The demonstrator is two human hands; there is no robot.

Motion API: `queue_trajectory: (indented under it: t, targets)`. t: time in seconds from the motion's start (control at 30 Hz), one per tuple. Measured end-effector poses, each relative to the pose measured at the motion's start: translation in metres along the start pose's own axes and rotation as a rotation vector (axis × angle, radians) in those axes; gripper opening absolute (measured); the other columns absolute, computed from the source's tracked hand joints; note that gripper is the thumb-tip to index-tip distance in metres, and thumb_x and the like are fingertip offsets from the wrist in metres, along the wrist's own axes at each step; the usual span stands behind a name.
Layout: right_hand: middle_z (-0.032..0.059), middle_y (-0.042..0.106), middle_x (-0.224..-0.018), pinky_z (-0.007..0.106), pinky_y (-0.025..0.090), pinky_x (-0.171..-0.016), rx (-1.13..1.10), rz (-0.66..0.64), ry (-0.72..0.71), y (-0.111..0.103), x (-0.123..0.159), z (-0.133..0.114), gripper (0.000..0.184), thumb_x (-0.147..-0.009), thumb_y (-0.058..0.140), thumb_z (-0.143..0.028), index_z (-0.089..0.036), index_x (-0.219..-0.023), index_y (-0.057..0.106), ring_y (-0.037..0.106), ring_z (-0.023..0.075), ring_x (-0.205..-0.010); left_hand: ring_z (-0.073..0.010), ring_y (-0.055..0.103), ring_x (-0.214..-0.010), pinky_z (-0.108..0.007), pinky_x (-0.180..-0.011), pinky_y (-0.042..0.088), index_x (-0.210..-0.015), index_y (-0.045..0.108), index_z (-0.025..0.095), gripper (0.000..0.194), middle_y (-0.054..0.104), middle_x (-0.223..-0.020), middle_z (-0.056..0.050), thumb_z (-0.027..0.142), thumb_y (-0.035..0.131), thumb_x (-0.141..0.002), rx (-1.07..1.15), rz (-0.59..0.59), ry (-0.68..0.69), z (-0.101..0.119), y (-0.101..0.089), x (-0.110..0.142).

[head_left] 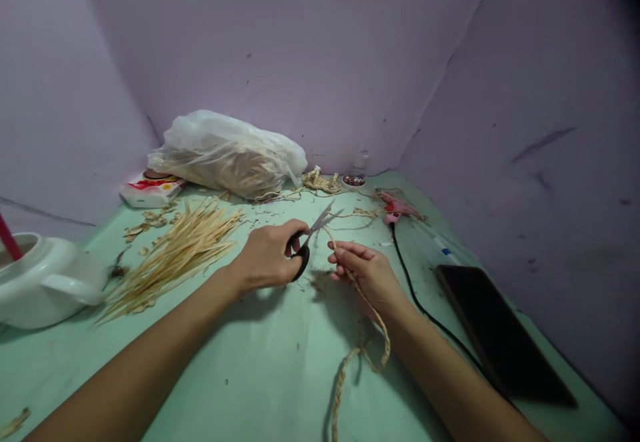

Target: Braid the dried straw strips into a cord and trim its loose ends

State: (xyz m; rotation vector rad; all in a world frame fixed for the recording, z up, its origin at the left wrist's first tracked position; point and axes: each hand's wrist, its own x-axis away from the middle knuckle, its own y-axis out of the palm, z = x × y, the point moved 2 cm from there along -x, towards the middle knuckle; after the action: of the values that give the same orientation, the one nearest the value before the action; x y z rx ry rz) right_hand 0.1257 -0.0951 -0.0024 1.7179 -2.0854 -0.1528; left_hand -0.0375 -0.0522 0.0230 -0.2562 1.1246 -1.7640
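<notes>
My left hand (pixel 273 254) is closed round the black handles of a pair of scissors (pixel 319 223), whose blades are parted and point up and to the right. Between thumb and fingers, my right hand (pixel 367 272) pinches a thin braided straw cord (pixel 384 335). One end of the cord rises above my right fingers to the scissor blades; whether the blades touch it I cannot tell. Its other part loops down past my right wrist and runs off the near edge of the view. Left of my left hand lies a bundle of dry straw strips (pixel 175 255).
A clear plastic bag (pixel 225 152) of dry fibre rests against the back wall, beside a tissue pack (pixel 153 191). At left stands a white pot (pixel 55 282). A pink glue gun (pixel 395 207) with a black cable (pixel 415 295) and a dark tablet (pixel 500 335) lie at right.
</notes>
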Motion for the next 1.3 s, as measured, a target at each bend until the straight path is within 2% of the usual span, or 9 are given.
queue_trajectory:
  t: [0.1,0.23,0.43,0.6,0.7,0.87,1.0,1.17,1.3]
  targets:
    - [-0.0001,0.063,-0.057,0.021,0.047,-0.046,0.001,0.030,-0.035,-0.003,-0.001,-0.006,0.027,-0.052,0.073,-0.024,-0.012,-0.076,0.066,0.048,0.0056,-0.043,-0.0161,0.057,-0.073,-0.026,-0.066,0.042,-0.108,0.053,0.023,0.043,0.063,-0.084,-0.001,0.021,0.049,-0.066,-0.212,-0.082,0.105,0.004,0.004,0.004]
    - [-0.0009,0.063,-0.056,0.022,0.046,-0.045,0.013,0.005,-0.050,-0.003,-0.002,-0.004,0.024,-0.053,0.072,-0.024,-0.013,-0.073,0.065,0.048,0.0058,-0.042,-0.0227,0.059,-0.087,-0.032,-0.072,0.043,-0.119,0.048,0.022,0.052,0.063,-0.099,-0.006,0.025,0.049,-0.067,-0.362,-0.145,0.133,0.005,0.009,0.005]
    - [-0.0008,0.063,-0.057,0.023,0.046,-0.048,0.071,-0.011,-0.101,-0.004,-0.004,-0.001,0.020,-0.055,0.071,-0.026,-0.014,-0.071,0.066,0.049,0.0062,-0.042,-0.0234,0.060,-0.083,-0.031,-0.065,0.042,-0.121,0.046,0.022,0.053,0.063,-0.093,-0.006,0.024,0.047,-0.068,-0.456,-0.212,0.121,0.012,0.008,0.005]
    - [-0.0005,0.063,-0.057,0.023,0.045,-0.048,0.101,0.005,-0.106,-0.004,-0.002,-0.002,0.015,-0.056,0.070,-0.026,-0.014,-0.064,0.065,0.049,0.0064,-0.041,-0.0225,0.060,-0.078,-0.029,-0.061,0.040,-0.121,0.045,0.021,0.053,0.063,-0.089,-0.006,0.021,0.045,-0.068,-0.496,-0.199,0.141,0.009,0.012,0.006]
    - [-0.0012,0.062,-0.056,0.022,0.044,-0.047,0.115,0.001,-0.122,-0.003,-0.001,-0.002,0.014,-0.057,0.068,-0.026,-0.014,-0.064,0.065,0.049,0.0064,-0.041,-0.0205,0.059,-0.075,-0.027,-0.060,0.039,-0.118,0.047,0.021,0.052,0.064,-0.085,-0.004,0.017,0.044,-0.067,-0.438,-0.202,0.156,0.006,0.014,0.006]
    - [-0.0012,0.062,-0.056,0.023,0.043,-0.047,0.128,0.020,-0.157,-0.003,-0.002,-0.002,0.015,-0.058,0.068,-0.025,-0.014,-0.067,0.066,0.049,0.0067,-0.041,-0.0135,0.054,-0.062,-0.022,-0.057,0.035,-0.100,0.057,0.022,0.041,0.060,-0.068,0.001,0.009,0.042,-0.063,-0.226,-0.262,0.126,0.006,0.011,0.006]
    - [-0.0010,0.062,-0.056,0.024,0.045,-0.048,0.095,0.040,-0.144,-0.004,-0.001,-0.004,0.019,-0.056,0.069,-0.024,-0.014,-0.071,0.066,0.050,0.0074,-0.041,-0.0097,0.047,-0.054,-0.020,-0.054,0.032,-0.094,0.060,0.021,0.039,0.054,-0.060,0.004,0.007,0.040,-0.064,-0.059,-0.263,0.130,0.008,0.012,0.005]
    - [-0.0002,0.062,-0.061,0.027,0.049,-0.053,0.000,0.019,-0.102,-0.001,0.000,-0.006,0.016,-0.052,0.069,-0.021,-0.014,-0.066,0.063,0.053,0.0092,-0.049,-0.0092,0.048,-0.059,-0.018,-0.054,0.034,-0.088,0.060,0.017,0.027,0.057,-0.066,0.003,0.011,0.043,-0.067,0.132,-0.149,0.041,0.003,0.013,0.001]
    - [0.0004,0.061,-0.070,0.022,0.047,-0.046,-0.037,-0.012,-0.088,-0.001,-0.002,-0.005,0.012,-0.051,0.065,-0.016,-0.014,-0.063,0.063,0.050,0.0078,-0.052,-0.0102,0.052,-0.063,-0.019,-0.057,0.036,-0.095,0.060,0.019,0.031,0.061,-0.074,0.002,0.014,0.045,-0.068,0.064,-0.133,0.019,-0.001,0.009,0.000]
